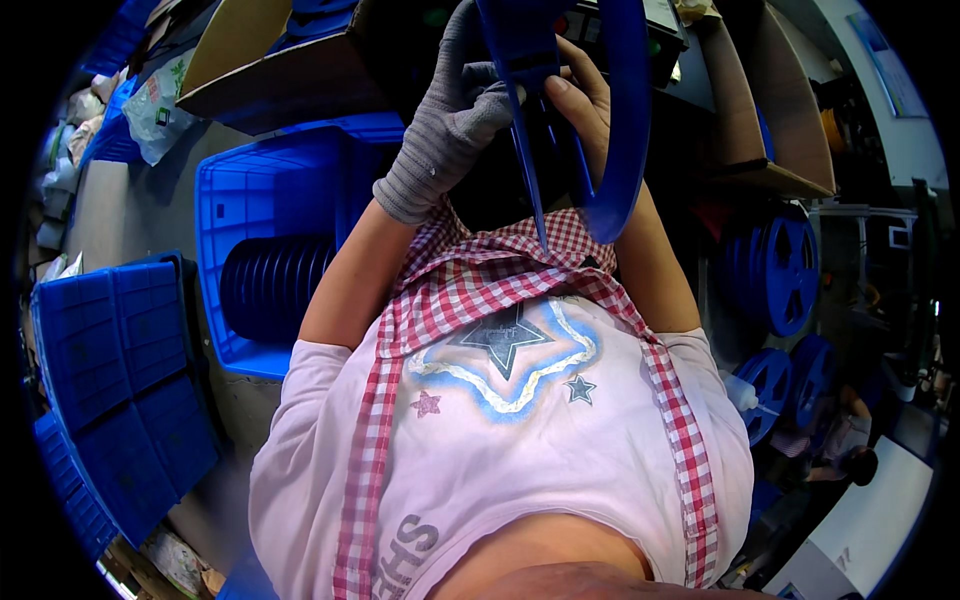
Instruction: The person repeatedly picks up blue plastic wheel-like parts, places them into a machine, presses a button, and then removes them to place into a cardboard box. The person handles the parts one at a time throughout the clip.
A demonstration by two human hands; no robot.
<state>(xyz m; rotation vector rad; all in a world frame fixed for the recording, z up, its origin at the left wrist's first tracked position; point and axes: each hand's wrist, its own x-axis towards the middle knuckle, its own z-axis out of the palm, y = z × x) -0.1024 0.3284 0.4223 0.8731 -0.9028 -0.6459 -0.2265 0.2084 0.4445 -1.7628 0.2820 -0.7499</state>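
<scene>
A blue plastic reel [627, 140] with two round flanges is held up in front of me, tilted nearly edge-on. My left hand [450, 125], in a grey knitted glove, is closed at the reel's left flange near the hub, fingers bent inward. Bare and partly behind the flange, my right hand [585, 100] grips the reel from the other side, its thumb against the hub. Whether a small part sits between the fingertips at the hub cannot be made out. The top of the reel runs out of the picture.
At left a blue crate [215, 260] holds a row of dark reels [275, 285]. Cardboard boxes [290, 85] stand at upper left and upper right. More blue crates [120, 370] are stacked far left. Blue reels [785, 270] stand at right; another person [845, 440] is beyond.
</scene>
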